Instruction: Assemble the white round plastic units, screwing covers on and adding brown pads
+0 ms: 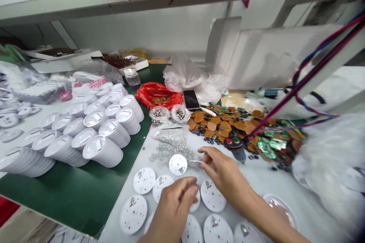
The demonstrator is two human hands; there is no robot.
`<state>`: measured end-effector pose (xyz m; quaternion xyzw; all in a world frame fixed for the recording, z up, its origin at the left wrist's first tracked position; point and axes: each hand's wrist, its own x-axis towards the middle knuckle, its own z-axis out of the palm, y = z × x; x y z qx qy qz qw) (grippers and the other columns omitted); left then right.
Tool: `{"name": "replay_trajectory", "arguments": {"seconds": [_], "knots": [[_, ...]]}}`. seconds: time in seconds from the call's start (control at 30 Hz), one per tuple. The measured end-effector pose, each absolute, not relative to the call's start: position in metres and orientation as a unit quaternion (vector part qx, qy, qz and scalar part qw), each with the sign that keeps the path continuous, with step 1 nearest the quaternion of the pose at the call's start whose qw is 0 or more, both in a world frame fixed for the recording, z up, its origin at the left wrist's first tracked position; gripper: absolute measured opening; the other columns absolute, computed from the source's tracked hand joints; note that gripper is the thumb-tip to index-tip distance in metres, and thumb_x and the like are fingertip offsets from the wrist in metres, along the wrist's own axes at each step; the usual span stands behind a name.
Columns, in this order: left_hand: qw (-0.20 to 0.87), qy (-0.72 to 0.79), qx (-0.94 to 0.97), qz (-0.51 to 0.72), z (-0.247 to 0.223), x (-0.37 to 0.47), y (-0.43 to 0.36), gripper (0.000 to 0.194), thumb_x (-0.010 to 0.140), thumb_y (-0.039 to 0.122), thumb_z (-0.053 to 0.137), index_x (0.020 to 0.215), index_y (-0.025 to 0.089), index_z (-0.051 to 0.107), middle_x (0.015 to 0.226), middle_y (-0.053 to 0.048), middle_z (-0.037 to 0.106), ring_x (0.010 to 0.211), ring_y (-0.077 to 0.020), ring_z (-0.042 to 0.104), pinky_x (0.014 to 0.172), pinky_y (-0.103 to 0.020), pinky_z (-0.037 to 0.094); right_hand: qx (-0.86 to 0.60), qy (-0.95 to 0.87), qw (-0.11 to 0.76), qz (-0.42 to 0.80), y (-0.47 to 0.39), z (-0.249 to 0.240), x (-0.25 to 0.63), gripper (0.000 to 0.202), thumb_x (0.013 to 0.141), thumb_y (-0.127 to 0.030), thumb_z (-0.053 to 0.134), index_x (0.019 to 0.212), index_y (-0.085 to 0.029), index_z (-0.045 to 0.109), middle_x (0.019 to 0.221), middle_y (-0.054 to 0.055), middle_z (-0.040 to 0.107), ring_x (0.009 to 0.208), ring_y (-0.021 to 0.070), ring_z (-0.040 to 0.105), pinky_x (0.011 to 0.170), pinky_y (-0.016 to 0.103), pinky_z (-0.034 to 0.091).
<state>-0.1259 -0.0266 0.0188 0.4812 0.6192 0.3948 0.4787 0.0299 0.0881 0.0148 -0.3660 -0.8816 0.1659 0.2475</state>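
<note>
Evidently small parts are being handled over the discs (144, 180): the right hand (221, 167) pinches a thin pale piece (196, 161), too blurred to name, beside one disc. The left hand (178, 203) is curled above others; whether it grips anything, I cannot tell. Moving so slight a piece calls for a light, exact pinch. The discs are round, smooth, white, pierced with holes. Beyond lie glittery silvery bits (173, 142), angular brown boards (224, 129) and crinkled red plastic (145, 95); ribbed stacks of white cups (104, 152) lean leftward.
</note>
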Motion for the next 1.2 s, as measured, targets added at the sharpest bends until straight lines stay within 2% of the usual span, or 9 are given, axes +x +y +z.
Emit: {"name": "replay_trajectory", "arguments": {"seconds": [0.07,0.17,0.33,0.53,0.6,0.67,0.8,0.93,1.2], "knots": [[0.573,0.559,0.388,0.458,0.023,-0.123,-0.024,0.049,0.099,0.056,0.052,0.125,0.017,0.063,0.111,-0.013,0.072,0.098,-0.0248,0.070,0.082,-0.037,0.057,-0.325,-0.884,0.288,0.173,0.069,0.021,0.037,0.021,0.098,-0.013,0.049,0.117,-0.018,0.054,0.090,0.003,0.065,0.078,0.0141,0.065,0.070,0.025,0.054],[0.646,0.460,0.324,0.516,0.024,-0.116,-0.022,0.051,0.093,0.062,0.058,0.112,0.016,0.067,0.110,-0.012,0.071,0.103,-0.0245,0.068,0.087,-0.036,0.055,-0.229,-0.908,0.310,0.164,0.038,0.020,0.050,0.025,0.103,-0.017,0.037,0.118,-0.019,0.056,0.096,0.006,0.067,0.087,0.0168,0.066,0.075,0.027,0.056],[0.676,0.467,0.332,0.464,0.022,-0.107,-0.024,0.042,0.089,0.059,0.066,0.095,0.017,0.066,0.086,-0.003,0.067,0.082,-0.0191,0.068,0.078,-0.032,0.054,-0.274,-0.904,0.328,0.034,0.018,0.008,0.081,0.017,0.097,-0.021,0.056,0.112,-0.022,0.061,0.130,0.013,0.066,0.118,0.0263,0.064,0.091,0.037,0.058],[0.672,0.488,0.402,0.385,0.025,-0.081,-0.011,0.041,0.090,0.055,0.062,0.078,0.016,0.061,0.071,0.001,0.058,0.065,-0.0142,0.061,0.067,-0.027,0.048,-0.314,-0.901,0.296,0.051,0.015,0.010,0.122,0.022,0.097,-0.030,0.060,0.116,-0.021,0.061,0.134,0.015,0.065,0.117,0.0271,0.067,0.093,0.039,0.060],[0.685,0.467,0.419,0.370,0.026,-0.070,-0.006,0.038,0.093,0.052,0.057,0.086,0.016,0.066,0.071,0.000,0.060,0.064,-0.0153,0.062,0.067,-0.029,0.048,-0.329,-0.896,0.296,0.044,0.015,0.011,0.138,0.024,0.095,-0.031,0.063,0.117,-0.022,0.061,0.134,0.015,0.065,0.117,0.0271,0.067,0.093,0.038,0.060],[0.654,0.473,0.472,0.354,0.028,-0.064,-0.001,0.036,0.096,0.046,0.053,0.111,0.016,0.068,0.084,-0.005,0.069,0.078,-0.0206,0.067,0.076,-0.034,0.051,-0.358,-0.885,0.294,0.040,0.017,0.010,0.155,0.023,0.094,-0.032,0.063,0.115,-0.023,0.062,0.132,0.013,0.066,0.114,0.0261,0.069,0.090,0.037,0.061],[0.444,0.548,0.642,0.301,0.026,-0.063,0.005,0.054,0.095,0.025,0.051,0.149,0.021,0.045,0.129,-0.013,0.066,0.123,-0.0313,0.054,0.108,-0.053,0.039,-0.389,-0.872,0.296,0.006,0.027,0.005,0.178,0.021,0.096,-0.037,0.060,0.112,-0.025,0.065,0.123,0.010,0.071,0.104,0.0252,0.073,0.082,0.037,0.064],[0.361,0.557,0.717,0.211,0.021,-0.063,0.010,0.064,0.090,0.013,0.048,0.152,0.020,0.040,0.125,-0.014,0.066,0.115,-0.0340,0.054,0.103,-0.057,0.040,-0.364,-0.891,0.271,-0.004,0.033,-0.005,0.176,0.019,0.096,-0.034,0.058,0.111,-0.024,0.064,0.121,0.010,0.072,0.104,0.0264,0.072,0.082,0.041,0.064],[0.349,0.578,0.721,0.159,0.019,-0.054,0.013,0.059,0.089,0.013,0.048,0.149,0.016,0.048,0.115,-0.016,0.066,0.104,-0.0347,0.056,0.095,-0.052,0.044,-0.411,-0.881,0.231,-0.027,0.032,-0.025,0.159,0.019,0.093,-0.037,0.061,0.107,-0.025,0.061,0.114,0.012,0.072,0.093,0.0309,0.074,0.072,0.047,0.064]]}}
